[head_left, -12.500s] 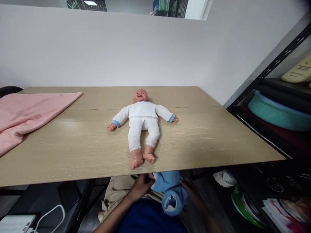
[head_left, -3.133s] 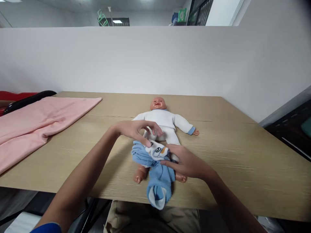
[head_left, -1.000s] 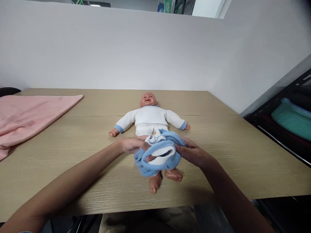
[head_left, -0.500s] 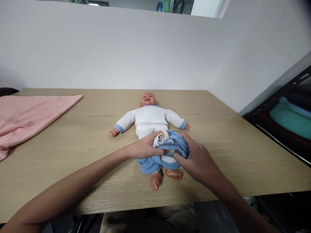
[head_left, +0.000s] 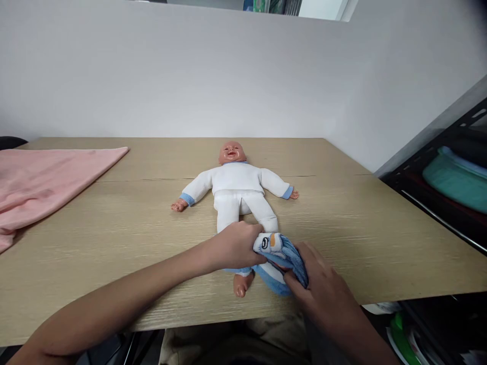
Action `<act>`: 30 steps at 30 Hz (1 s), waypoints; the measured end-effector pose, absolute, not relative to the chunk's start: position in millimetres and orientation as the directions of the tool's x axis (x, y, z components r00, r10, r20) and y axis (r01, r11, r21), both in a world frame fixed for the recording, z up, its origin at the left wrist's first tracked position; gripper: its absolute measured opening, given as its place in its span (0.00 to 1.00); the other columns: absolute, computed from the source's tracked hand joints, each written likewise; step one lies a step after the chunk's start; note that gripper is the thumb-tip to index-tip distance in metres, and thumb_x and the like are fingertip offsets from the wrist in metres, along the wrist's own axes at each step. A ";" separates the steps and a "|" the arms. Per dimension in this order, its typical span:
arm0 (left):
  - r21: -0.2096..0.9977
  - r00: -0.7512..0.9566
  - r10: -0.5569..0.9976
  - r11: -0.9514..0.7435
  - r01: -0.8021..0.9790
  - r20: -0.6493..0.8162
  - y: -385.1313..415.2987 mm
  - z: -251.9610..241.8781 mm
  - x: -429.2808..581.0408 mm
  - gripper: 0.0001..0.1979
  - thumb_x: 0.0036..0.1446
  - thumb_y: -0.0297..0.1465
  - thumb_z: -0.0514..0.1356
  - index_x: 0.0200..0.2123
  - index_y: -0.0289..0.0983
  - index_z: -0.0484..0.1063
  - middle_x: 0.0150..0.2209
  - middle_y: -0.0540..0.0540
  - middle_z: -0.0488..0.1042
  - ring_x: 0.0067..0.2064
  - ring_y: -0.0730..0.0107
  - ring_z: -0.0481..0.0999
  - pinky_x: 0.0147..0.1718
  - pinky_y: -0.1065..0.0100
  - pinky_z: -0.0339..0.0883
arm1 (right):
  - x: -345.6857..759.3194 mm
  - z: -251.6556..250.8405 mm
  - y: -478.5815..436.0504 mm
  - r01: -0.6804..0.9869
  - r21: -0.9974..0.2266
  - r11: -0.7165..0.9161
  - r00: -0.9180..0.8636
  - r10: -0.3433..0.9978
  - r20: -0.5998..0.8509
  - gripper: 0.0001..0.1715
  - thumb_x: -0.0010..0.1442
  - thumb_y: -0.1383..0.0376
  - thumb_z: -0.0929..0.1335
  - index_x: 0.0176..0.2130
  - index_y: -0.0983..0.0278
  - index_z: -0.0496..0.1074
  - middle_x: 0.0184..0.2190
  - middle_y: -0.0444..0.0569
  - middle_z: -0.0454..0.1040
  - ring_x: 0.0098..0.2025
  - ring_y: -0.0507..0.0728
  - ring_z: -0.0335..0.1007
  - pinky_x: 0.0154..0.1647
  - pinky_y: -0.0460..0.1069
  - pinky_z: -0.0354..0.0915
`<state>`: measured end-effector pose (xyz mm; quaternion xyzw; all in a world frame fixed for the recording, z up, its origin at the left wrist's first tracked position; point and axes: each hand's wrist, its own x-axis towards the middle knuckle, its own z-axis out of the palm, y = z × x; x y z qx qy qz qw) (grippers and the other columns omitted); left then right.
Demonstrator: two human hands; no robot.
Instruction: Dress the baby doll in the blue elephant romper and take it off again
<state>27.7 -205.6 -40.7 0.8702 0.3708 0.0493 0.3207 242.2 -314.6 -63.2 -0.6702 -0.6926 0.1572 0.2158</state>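
A baby doll [head_left: 238,177] in a white top with blue cuffs lies on its back, head away from me. Its white cloth legs show down to about the knees. Light blue fuzzy doll pants [head_left: 291,256] with an animal face on them are bunched around the lower legs. My left hand [head_left: 239,246] is closed on the left edge of the pants, over the doll's shins. On the other side, my right hand [head_left: 321,281] pinches the bunched fabric between thumb and fingers. One bare doll foot [head_left: 241,285] pokes out below; the other is hidden by the cloth.
The wooden table [head_left: 133,223] reaches back to a pale wall [head_left: 228,76]. A pink cloth [head_left: 49,182] lies at the left. At the right stands a black rack [head_left: 433,213] holding a teal item [head_left: 456,177]. My lap is below the near table edge.
Both hands have moved toward me and to the right, drawing the pants down the doll's legs. The white thighs are now uncovered, and the right-side foot has become hidden.
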 end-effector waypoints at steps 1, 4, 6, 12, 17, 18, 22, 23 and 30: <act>0.572 0.716 0.679 -0.526 0.630 -0.164 -206.6 -40.0 29.0 0.11 0.58 0.38 0.68 0.40 0.39 0.74 0.36 0.42 0.82 0.39 0.49 0.83 0.34 0.61 0.65 | 241.8 -69.2 -317.7 0.874 -0.478 0.081 0.004 0.985 0.173 0.12 0.64 0.60 0.67 0.47 0.57 0.73 0.46 0.55 0.80 0.45 0.68 0.78 0.43 0.57 0.69; 0.539 0.708 0.687 -0.539 0.647 -0.163 -208.9 -40.0 31.6 0.11 0.57 0.39 0.68 0.38 0.39 0.74 0.36 0.40 0.82 0.39 0.46 0.84 0.33 0.60 0.64 | 238.9 -84.6 -325.6 0.879 -0.464 0.110 0.034 0.956 0.292 0.12 0.64 0.60 0.67 0.47 0.57 0.73 0.46 0.56 0.80 0.47 0.69 0.79 0.45 0.58 0.70; 0.542 0.700 0.695 -0.530 0.652 -0.163 -210.1 -41.6 31.7 0.13 0.57 0.40 0.68 0.39 0.39 0.74 0.36 0.40 0.82 0.40 0.45 0.84 0.33 0.60 0.63 | 236.6 -92.6 -329.3 0.857 -0.512 0.054 0.081 0.968 0.239 0.12 0.64 0.61 0.66 0.48 0.56 0.72 0.39 0.52 0.81 0.39 0.67 0.80 0.37 0.55 0.68; 0.772 0.667 0.737 -0.356 0.527 -0.115 -209.9 -45.0 23.6 0.23 0.52 0.38 0.73 0.48 0.40 0.69 0.42 0.46 0.82 0.43 0.52 0.82 0.38 0.61 0.66 | 238.9 -99.3 -324.7 0.656 -0.753 -0.053 0.132 0.990 0.045 0.15 0.65 0.56 0.69 0.50 0.56 0.69 0.37 0.48 0.83 0.38 0.65 0.81 0.39 0.55 0.72; 0.910 0.718 0.685 -0.209 0.357 -0.125 -194.3 -49.8 13.9 0.29 0.50 0.30 0.71 0.54 0.39 0.66 0.44 0.48 0.78 0.41 0.62 0.77 0.39 0.65 0.66 | 238.1 -96.6 -312.5 0.544 -0.839 0.006 0.132 0.987 0.093 0.16 0.62 0.57 0.71 0.49 0.59 0.71 0.39 0.48 0.80 0.42 0.64 0.79 0.46 0.56 0.74; 0.931 0.732 0.670 -0.177 0.319 -0.124 -190.8 -51.2 12.5 0.30 0.49 0.30 0.70 0.55 0.39 0.66 0.44 0.48 0.78 0.41 0.63 0.76 0.39 0.65 0.66 | 237.1 -97.4 -311.7 0.528 -0.849 0.029 0.126 0.986 0.112 0.17 0.62 0.57 0.72 0.49 0.59 0.71 0.39 0.48 0.80 0.42 0.63 0.78 0.46 0.56 0.74; 0.970 0.783 0.611 -0.100 0.220 -0.114 -182.3 -52.4 9.3 0.31 0.47 0.29 0.70 0.56 0.37 0.68 0.47 0.47 0.75 0.46 0.61 0.75 0.43 0.64 0.68 | 236.9 -103.9 -312.0 0.424 -0.898 0.121 0.065 0.984 0.163 0.24 0.64 0.56 0.76 0.56 0.57 0.69 0.44 0.48 0.77 0.43 0.61 0.78 0.44 0.53 0.76; 0.971 0.792 0.602 -0.109 0.212 -0.106 -181.4 -51.1 8.6 0.30 0.47 0.28 0.70 0.56 0.37 0.69 0.47 0.47 0.75 0.47 0.60 0.75 0.44 0.64 0.68 | 238.4 -105.2 -311.5 0.420 -0.892 0.166 0.071 0.974 0.215 0.26 0.64 0.56 0.76 0.57 0.56 0.69 0.47 0.49 0.76 0.46 0.61 0.78 0.46 0.53 0.77; 0.944 0.860 0.509 -0.261 0.201 -0.043 -175.9 -37.2 -3.1 0.14 0.55 0.29 0.67 0.46 0.37 0.76 0.40 0.51 0.76 0.41 0.65 0.73 0.40 0.67 0.66 | 268.6 -88.5 -287.0 0.391 -0.886 0.247 -0.092 0.969 0.230 0.19 0.69 0.59 0.73 0.57 0.55 0.73 0.49 0.49 0.80 0.48 0.62 0.80 0.47 0.52 0.77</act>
